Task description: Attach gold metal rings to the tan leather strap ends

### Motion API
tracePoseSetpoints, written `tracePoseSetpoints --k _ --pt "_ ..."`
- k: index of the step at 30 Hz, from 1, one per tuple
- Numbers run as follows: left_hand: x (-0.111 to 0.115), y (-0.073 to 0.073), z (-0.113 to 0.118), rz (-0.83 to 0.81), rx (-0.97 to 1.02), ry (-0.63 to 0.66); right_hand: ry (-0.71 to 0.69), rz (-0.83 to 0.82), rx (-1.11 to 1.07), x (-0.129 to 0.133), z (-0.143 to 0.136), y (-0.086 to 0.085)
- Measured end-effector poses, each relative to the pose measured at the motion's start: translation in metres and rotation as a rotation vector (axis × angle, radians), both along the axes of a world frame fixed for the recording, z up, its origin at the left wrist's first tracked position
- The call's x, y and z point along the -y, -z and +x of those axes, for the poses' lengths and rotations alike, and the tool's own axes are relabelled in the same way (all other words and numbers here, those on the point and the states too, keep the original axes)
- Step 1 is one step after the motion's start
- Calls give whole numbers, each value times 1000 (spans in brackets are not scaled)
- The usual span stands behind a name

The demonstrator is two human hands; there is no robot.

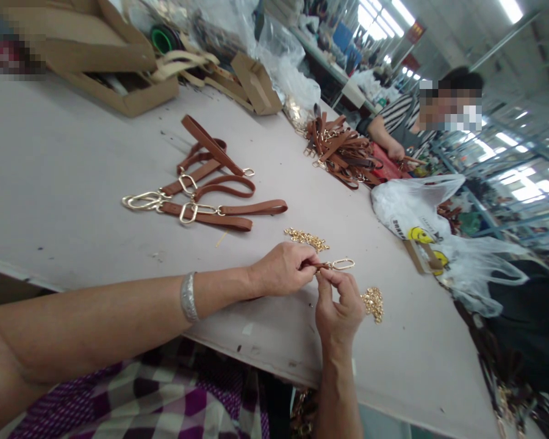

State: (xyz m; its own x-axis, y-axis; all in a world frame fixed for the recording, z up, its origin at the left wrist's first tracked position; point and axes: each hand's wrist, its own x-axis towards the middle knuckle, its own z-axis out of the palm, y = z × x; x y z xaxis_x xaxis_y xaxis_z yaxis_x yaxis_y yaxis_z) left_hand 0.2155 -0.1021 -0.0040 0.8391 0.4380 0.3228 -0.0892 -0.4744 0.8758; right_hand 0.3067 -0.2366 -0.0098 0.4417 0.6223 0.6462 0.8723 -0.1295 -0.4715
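Observation:
Both of my hands meet over the table near its front edge. My left hand (286, 268) is closed around a brown leather strap (321, 266), most of which its fingers hide. At the strap's far end a gold oval clasp (343, 264) sticks out to the right. My right hand (341, 305) pinches the same strap from below, thumb and fingers together. Just beyond my left hand lies a small pile of gold hardware (307, 238). A second gold pile (373, 303) sits right beside my right hand.
Finished-looking brown straps with gold rings (205, 183) lie at the left. A heap of brown straps (341, 149) is at the back, near a seated person (407, 122). Cardboard boxes (132, 100) line the far left; plastic bags (412, 204) sit along the right edge.

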Motion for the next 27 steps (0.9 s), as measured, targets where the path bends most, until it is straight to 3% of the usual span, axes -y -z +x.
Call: tracePoseSetpoints --k 6,12,18,20,22,25,27 --pt "1 1 -1 91 84 13 99 200 -483 -8 -6 14" --pt "-1 5 -1 136 134 57 57 351 -827 -14 -13 24" --pt "-1 1 -5 261 68 125 47 538 -1107 -8 -18 17" --pt "-9 -6 -8 324 17 90 38 541 -1207 7 -15 9" --pt "-24 -17 -14 428 -117 -95 64 485 -1239 34 -6 3" --pt "-54 -33 -27 564 -403 -430 200 267 -1214 97 14 -2" --pt "-74 -39 -34 557 -510 -500 295 71 -1184 146 28 -4"
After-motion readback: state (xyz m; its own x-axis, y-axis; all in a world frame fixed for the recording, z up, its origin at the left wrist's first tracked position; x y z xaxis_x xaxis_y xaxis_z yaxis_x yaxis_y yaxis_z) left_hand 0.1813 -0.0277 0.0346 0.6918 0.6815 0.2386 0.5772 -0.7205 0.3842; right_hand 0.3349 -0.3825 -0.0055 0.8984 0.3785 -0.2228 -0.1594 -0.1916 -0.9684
